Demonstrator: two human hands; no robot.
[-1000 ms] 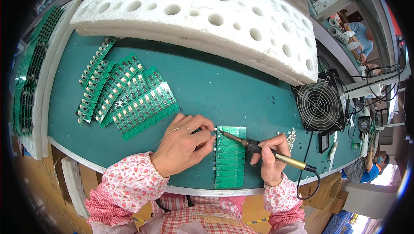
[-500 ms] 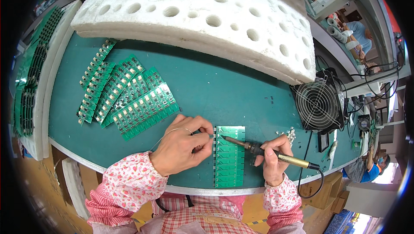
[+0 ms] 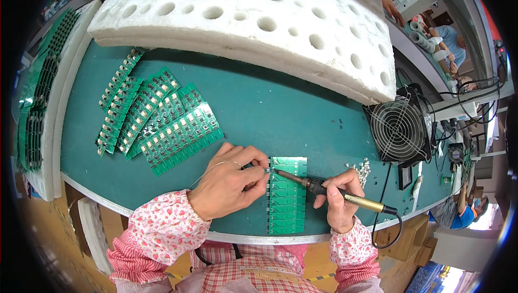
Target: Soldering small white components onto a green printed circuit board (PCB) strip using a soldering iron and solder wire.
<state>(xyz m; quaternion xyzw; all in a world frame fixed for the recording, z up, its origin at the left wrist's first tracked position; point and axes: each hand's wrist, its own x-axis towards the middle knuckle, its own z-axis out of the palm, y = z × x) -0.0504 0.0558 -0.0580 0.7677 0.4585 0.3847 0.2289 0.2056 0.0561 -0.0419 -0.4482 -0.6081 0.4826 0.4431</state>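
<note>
The left hand (image 3: 227, 182) pinches a wire (image 3: 221, 163), the right hand (image 3: 341, 198) grips an iron (image 3: 368, 203); the board (image 3: 288, 202) lies by the worktop's (image 3: 259, 109) front edge. Foam (image 3: 237, 39) blocks the far side, beside a fan (image 3: 396, 128).

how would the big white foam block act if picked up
The foam block is probably light for its size, being foam dotted with holes. It looks likely stiff, given its thick slab shape. Its rough edges might crumble.
</note>
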